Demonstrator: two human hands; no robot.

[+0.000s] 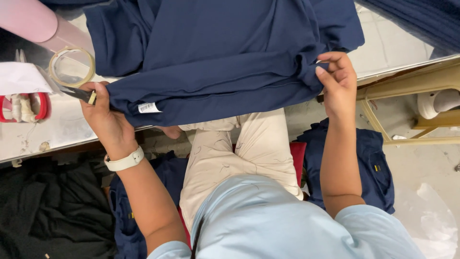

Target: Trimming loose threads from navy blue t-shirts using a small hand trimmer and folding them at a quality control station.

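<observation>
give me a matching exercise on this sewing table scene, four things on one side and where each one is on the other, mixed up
Things:
1. navy garment
2. tape roll
3. white watch
4. white label

Places:
a. on the left wrist
b. flat on the table, past the left hand
c. on the garment's edge by the left hand
d. held between left hand and right hand

Pairs: 1-d, 2-b, 3-a, 4-c

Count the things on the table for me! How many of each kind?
Navy garment: 1
Tape roll: 1
Red-handled scissors: 1
White paper: 1
Total: 4
Both hands, left hand and right hand, grip the garment.
</observation>
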